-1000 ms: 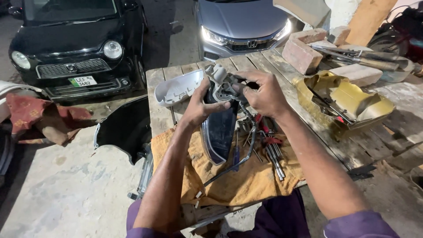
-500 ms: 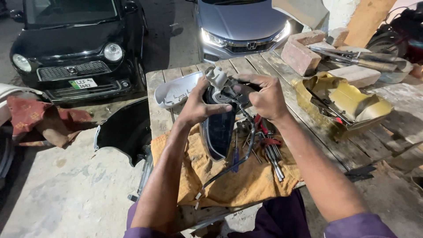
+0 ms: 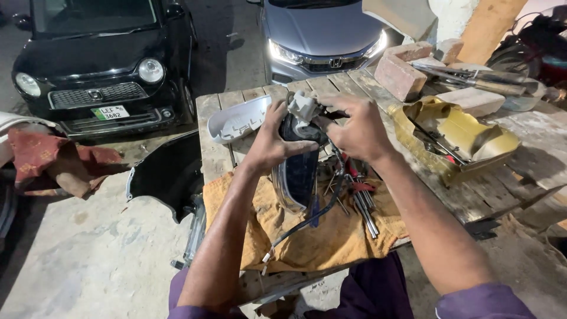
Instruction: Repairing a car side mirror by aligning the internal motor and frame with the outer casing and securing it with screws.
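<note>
Wooden plank table (image 3: 484, 195), centre-right of frame, outdoors on concrete ground; black car (image 3: 100, 65) upper left, silver car (image 3: 322, 35) top centre. Orange cloth (image 3: 331, 242) over near table edge, tools (image 3: 360, 201) on it. Car side mirror (image 3: 295, 171) held upright at frame centre: left hand (image 3: 274, 142) grips its left side, right hand (image 3: 354, 127) closed on its top fitting. White mirror cover (image 3: 239, 118) just left of left hand.

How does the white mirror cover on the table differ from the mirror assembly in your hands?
The white mirror cover lies untouched on the wooden table, hollow side up; the dark mirror assembly is held upright by the left hand and right hand. The cover is a bare pale shell; the assembly trails a cable. Both share a rounded side-mirror shape.
</note>
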